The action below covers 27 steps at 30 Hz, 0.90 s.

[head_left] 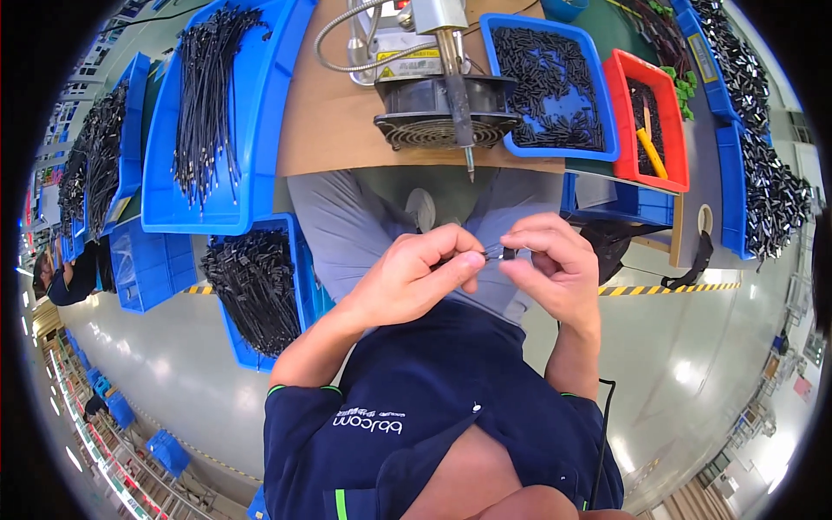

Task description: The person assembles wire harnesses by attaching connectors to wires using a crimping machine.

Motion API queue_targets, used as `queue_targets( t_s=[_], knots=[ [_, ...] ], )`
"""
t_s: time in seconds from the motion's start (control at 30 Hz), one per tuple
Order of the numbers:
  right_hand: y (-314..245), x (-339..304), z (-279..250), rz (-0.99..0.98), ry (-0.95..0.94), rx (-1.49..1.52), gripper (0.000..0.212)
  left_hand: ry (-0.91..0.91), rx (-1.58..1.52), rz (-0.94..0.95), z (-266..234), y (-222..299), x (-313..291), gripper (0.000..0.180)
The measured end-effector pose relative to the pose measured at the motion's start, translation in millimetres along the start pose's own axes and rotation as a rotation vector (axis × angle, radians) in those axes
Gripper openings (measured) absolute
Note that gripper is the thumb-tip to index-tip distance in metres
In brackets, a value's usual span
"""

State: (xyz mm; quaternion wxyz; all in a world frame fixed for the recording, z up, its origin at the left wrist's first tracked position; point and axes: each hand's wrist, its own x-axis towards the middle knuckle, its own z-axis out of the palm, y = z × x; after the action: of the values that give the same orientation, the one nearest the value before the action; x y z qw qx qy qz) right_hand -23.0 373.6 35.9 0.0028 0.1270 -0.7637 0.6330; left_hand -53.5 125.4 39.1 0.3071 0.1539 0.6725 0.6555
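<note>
Over my lap my two hands meet, fingertips a short way apart. My left hand (pixel 429 270) is closed in a pinch on thin black cables (pixel 490 257), most of their length hidden in the fingers. My right hand (pixel 559 264) is closed on a small black sleeve-like piece (pixel 509 254) between thumb and forefinger, at the cable ends. Whether the cables go into the piece or only touch it, I cannot tell. Beyond the hands, a bench tool with a pointed metal tip (pixel 470 165) hangs over the near edge of the work surface, beside a black fan (pixel 442 113).
Left of the work surface (pixel 325 130) stands a blue bin (pixel 160 186) of long black cables; a lower blue bin (pixel 247 354) holds more. To the right are a blue tray (pixel 611 130) of small black pieces and a red bin (pixel 679 165) with a yellow-handled tool (pixel 650 154).
</note>
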Motion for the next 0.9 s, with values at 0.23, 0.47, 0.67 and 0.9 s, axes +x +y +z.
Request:
queue_targets(
  t_s=[0.23,0.47,0.67,0.9],
  knots=[
    [17.5,-9.4,21.2,0.161,0.1,0.135,0.022,0.355,0.396,0.302,11.5,4.3,5.3,0.019],
    [20.1,-12.9,35.1,0.214,0.185,0.29,0.021,0.39,0.501,0.426,9.8,-3.5,6.9,0.016],
    [17.6,-12.6,35.8,0.163,0.163,0.274,0.022,0.356,0.302,0.241,12.7,2.3,5.7,0.013],
    [14.2,-10.8,38.6,0.149,0.165,0.296,0.024,0.339,0.22,0.146,12.9,-0.4,7.7,0.013]
  ],
)
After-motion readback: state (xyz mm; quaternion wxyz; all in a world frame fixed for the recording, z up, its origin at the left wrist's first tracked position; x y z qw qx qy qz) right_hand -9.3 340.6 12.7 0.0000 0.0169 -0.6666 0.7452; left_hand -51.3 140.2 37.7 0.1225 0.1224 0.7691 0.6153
